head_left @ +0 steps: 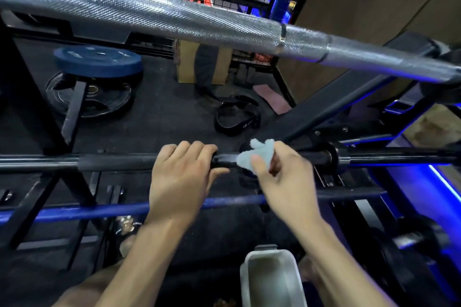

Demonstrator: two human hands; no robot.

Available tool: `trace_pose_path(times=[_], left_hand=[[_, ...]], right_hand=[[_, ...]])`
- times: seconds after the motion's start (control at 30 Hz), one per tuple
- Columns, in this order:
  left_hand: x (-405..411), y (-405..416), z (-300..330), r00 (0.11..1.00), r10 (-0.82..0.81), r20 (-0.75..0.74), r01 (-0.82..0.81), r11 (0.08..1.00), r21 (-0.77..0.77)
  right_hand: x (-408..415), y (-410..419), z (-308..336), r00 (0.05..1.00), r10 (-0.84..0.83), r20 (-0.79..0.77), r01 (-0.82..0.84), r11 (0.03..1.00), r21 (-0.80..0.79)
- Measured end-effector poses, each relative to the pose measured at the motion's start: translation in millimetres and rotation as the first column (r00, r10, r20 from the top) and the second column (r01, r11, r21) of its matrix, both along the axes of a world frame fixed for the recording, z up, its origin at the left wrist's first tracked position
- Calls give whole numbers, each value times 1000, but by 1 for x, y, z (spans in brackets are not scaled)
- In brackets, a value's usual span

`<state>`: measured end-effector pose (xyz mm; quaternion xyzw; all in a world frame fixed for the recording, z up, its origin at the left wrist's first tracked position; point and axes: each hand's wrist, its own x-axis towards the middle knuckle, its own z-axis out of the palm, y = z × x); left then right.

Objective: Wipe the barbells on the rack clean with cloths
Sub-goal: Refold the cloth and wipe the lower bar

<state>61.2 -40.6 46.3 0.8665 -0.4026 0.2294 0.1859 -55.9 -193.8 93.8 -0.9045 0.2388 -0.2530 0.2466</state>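
Note:
A black barbell [112, 161] lies level across the rack in the middle of the view. My left hand [182, 177] grips its shaft from above, fingers curled over it. Just to the right, my right hand [282, 177] pinches a bunched light blue cloth [257, 157] between thumb and fingers, and the cloth sits against the black bar. A thick silver barbell [174, 17] with a knurled shaft runs diagonally overhead, close to the camera. A blue bar [87, 212] lies lower, beneath my forearms.
A blue plate [97, 61] and a black plate [89, 95] lie on the dark floor at left. A lifting belt [237, 117] and a cardboard box [199, 62] sit beyond the bar. An open white container [272, 279] stands at the bottom. Black rack beams [349, 102] slope at right.

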Motion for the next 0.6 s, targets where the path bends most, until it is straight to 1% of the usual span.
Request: trace_pose_path(times=[0.07,0.17,0.23,0.3,0.33,0.43,0.47,0.5,0.53,0.6], left_hand=[[0,0,0,1000,-7,-17,7,1000,-15],[0,1,1,999,-6,-32,5,1000,-30],[0,1,1,999,-1,-35,0,1000,-28],[-1,1,1,1000,1,-28,-1,1000,-22],[-1,0,1,1000,1,-26,-2,1000,-18],[-1,0,1,999,1,-35,-2,1000,-19],[-2,1,1,999,0,-35,-1,1000,-20],[-3,1,0,1000,0,-31,0,1000,-22],[-3,2,1,1000,-1,-24,0,1000,-24],[-3,1,1,1000,1,-25,-1,1000,-26]], right_hand=[[10,15,-1,999,32,-33,-33,999,-34],[12,5,2,986,24,-164,-40,995,-96],[6,-19,9,977,-101,-189,85,992,-91],[7,-25,13,959,-231,-165,219,972,-89],[12,-17,14,958,-233,-168,217,970,-106],[28,16,11,973,-87,-215,72,994,-78],[27,16,11,966,-68,-248,44,994,-101],[25,8,13,953,-101,-284,62,988,-141],[22,-7,14,940,-164,-298,117,978,-171],[15,-26,20,916,-307,-258,264,946,-190]])
